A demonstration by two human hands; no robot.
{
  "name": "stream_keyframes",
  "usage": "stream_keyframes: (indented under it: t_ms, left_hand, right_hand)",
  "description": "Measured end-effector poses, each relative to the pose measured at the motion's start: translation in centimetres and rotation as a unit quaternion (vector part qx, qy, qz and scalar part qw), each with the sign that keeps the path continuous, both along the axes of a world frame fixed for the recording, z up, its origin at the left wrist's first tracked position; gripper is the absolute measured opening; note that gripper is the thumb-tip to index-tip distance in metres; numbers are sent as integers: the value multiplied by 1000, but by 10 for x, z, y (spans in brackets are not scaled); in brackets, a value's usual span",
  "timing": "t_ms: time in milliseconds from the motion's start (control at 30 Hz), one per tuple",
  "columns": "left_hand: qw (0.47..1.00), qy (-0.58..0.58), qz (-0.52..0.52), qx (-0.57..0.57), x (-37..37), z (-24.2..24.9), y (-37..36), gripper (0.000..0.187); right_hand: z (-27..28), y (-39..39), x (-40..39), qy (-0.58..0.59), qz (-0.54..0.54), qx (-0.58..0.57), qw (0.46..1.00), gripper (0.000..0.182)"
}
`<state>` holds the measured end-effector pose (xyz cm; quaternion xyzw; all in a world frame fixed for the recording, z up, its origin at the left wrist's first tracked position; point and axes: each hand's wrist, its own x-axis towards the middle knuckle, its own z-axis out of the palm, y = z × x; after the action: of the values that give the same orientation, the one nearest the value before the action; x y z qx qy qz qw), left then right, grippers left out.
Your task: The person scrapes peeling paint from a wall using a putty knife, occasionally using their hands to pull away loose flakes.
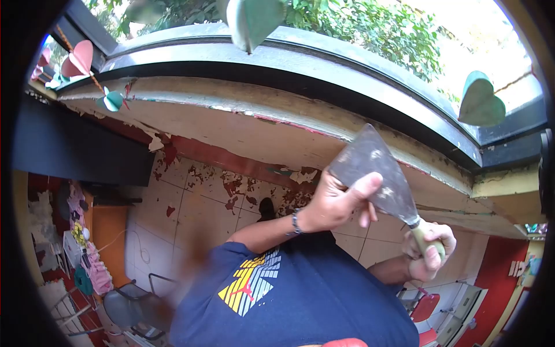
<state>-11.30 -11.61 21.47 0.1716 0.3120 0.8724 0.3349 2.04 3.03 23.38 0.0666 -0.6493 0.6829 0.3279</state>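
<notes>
A triangular metal trowel (378, 168) with a pale green handle is held up before the window ledge (277, 115). My right hand (430, 248) is closed around its handle. My left hand (347, 199) grips the blade near its edge, with the thumb lying on the flat face and the fingers behind. The tip of the blade overlaps the ledge in view; whether it touches cannot be told. Paint along the ledge's edge is chipped, and small light marks show on the blade.
Paint flakes litter the tiled floor (202, 211) below. Paper hearts (483, 98) hang by the window frame (324, 69). A dark chair (130, 303) and an orange cabinet (110, 234) stand at the lower left, a red chair (425, 306) at the lower right.
</notes>
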Motion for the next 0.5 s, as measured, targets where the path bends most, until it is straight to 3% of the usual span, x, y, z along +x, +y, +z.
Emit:
stream_keyframes:
  t_ms: [167,233,300,367,433,500]
  left_hand:
    - [999,-2,46,-14,-13,5,-13,20]
    - [998,1,58,4,-20,1,-21,25]
    - [997,-8,81,5,-17,6,-17,24]
    - [998,6,58,-28,-12,6,-10,20]
    - [998,-33,47,1,1,7,1,17]
    - [998,-45,45,19,1,4,3,19]
  right_hand:
    - [10,-27,-17,-16,32,-12,999,23]
    - [12,-34,-21,-30,20,35,999,26]
    - [14,-21,-16,-63,4,-3,998,33]
    - [3,-2,-14,6,43,25,999,33]
    - [3,6,-11,38,13,23,999,26]
    - [0,2,-17,52,33,-66,996,23]
